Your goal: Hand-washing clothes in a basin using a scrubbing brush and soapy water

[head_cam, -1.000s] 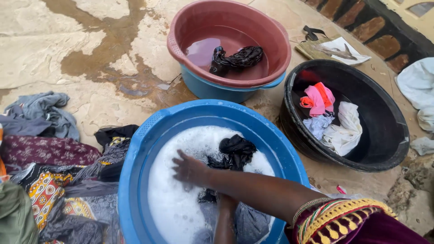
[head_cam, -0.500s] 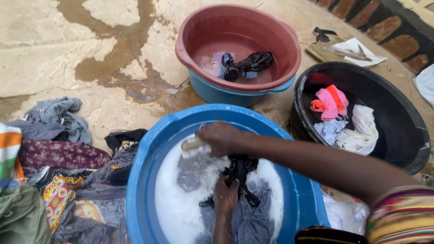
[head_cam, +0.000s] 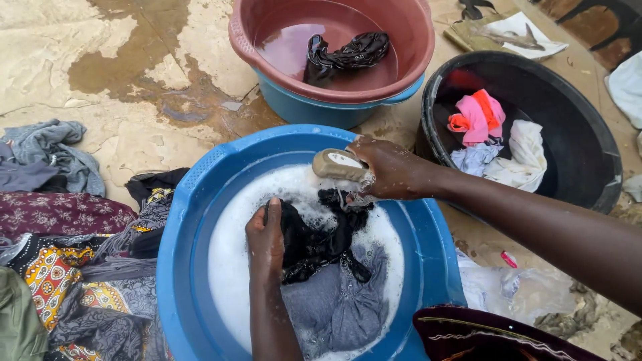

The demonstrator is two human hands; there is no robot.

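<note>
I see my left hand (head_cam: 266, 235) down in the blue basin (head_cam: 190, 220), fingers closed around a bunch of black cloth (head_cam: 314, 237) that lies half in the white suds. A grey garment (head_cam: 338, 301) sits under and just beside the black one, soaked and partly under the foam. My right hand (head_cam: 391, 170) reaches in from the right side, curled around a pale bar of soap (head_cam: 340, 163), which it holds just above the top edge of the black cloth, over the far part of the basin.

Beyond the blue basin stands a red basin (head_cam: 408, 33), nested on a blue one, holding shallow water and a dark wet garment (head_cam: 344, 53). To the right, a black tub (head_cam: 588, 140) holds a pink and orange piece (head_cam: 478, 117) and white clothes (head_cam: 518, 157). On the left of the blue basin a heap of dry laundry (head_cam: 63, 267) lies on the ground, patterned, grey and maroon pieces touching each other. The stone floor (head_cam: 134, 73) is wet in patches near the red basin. A crumpled clear plastic bag (head_cam: 515, 291) lies on the ground just right of the blue basin.
</note>
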